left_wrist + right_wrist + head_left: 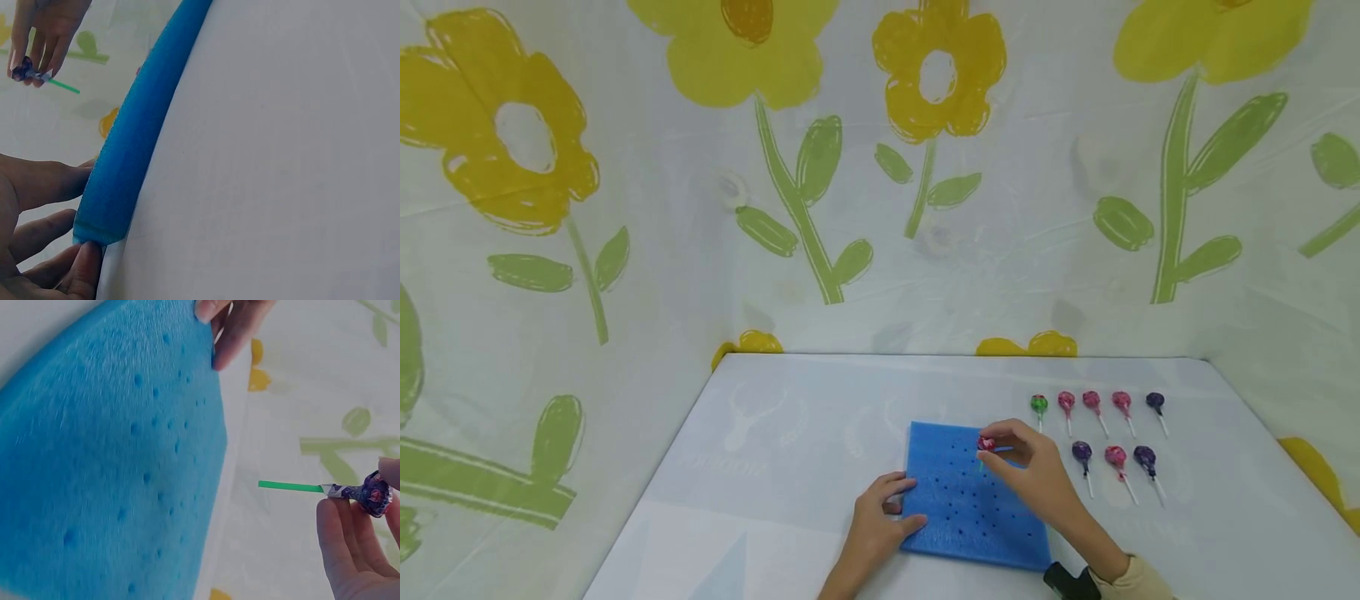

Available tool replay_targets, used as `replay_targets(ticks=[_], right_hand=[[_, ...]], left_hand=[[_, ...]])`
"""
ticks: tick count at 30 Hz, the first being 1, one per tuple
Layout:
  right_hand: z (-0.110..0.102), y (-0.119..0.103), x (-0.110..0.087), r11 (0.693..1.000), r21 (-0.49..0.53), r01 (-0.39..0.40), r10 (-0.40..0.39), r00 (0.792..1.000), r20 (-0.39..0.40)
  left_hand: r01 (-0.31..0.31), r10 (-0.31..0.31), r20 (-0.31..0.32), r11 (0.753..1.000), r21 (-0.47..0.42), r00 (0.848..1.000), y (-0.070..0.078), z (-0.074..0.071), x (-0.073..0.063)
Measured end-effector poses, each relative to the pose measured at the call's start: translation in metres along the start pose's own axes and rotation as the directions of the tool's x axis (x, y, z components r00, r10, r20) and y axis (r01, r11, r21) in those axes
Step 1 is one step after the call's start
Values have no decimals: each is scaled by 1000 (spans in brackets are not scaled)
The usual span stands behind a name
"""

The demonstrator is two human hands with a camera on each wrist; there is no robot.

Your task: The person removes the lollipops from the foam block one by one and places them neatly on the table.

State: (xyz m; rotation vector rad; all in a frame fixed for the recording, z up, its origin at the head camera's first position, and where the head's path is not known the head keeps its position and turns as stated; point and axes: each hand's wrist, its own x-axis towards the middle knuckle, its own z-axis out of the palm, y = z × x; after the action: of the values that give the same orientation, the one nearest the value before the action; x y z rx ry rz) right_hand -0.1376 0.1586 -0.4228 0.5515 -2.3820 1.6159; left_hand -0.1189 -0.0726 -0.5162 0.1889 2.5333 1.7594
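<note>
My right hand (1033, 475) pinches a lollipop (376, 495) by its dark, pink-patterned wrapped head, above the far part of a blue foam board (1011, 546). Its green stick (290, 486) points down in the head view, and the tip is apart from the board. Many small holes dot the board's top. My left hand (880, 517) holds the board at its left side, thumb near the front left corner and fingers along the edge. In the left wrist view the board's thick side (131, 131) shows between hand and table.
Right of the board lie several wrapped lollipops in two rows, among them a green one (1038, 403), a pink one (1116, 456) and a dark purple one (1145, 456). The white table (760, 467) meets flower-printed curtains (1000, 275) at the back and sides.
</note>
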Motion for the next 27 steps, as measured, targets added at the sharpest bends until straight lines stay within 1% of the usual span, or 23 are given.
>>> replay_targets(ticks=[5, 9, 13, 17, 20, 27], right_hand=[[-20, 21, -3, 999, -33, -23, 21, 998, -55], [-36, 27, -6, 993, -96, -63, 53, 993, -109], [-49, 31, -9, 986, -143, -83, 59, 985, -165], [-60, 31, -12, 979, -178, -99, 65, 981, -184], [-67, 30, -14, 970, -208, -125, 86, 978, -187], [-82, 37, -18, 938, -295, -180, 113, 967, -230]], left_hand=[[-2, 2, -1, 1000, 1, 1000, -2, 0, 0], [-11, 11, -3, 1000, 9, 1000, -1, 0, 0], [-7, 7, 3, 1000, 14, 1000, 0, -1, -1], [-4, 4, 5, 1000, 12, 1000, 0, -1, -1], [-9, 9, 7, 1000, 17, 1000, 0, -1, -1], [-18, 18, 10, 1000, 8, 1000, -1, -1, 0]])
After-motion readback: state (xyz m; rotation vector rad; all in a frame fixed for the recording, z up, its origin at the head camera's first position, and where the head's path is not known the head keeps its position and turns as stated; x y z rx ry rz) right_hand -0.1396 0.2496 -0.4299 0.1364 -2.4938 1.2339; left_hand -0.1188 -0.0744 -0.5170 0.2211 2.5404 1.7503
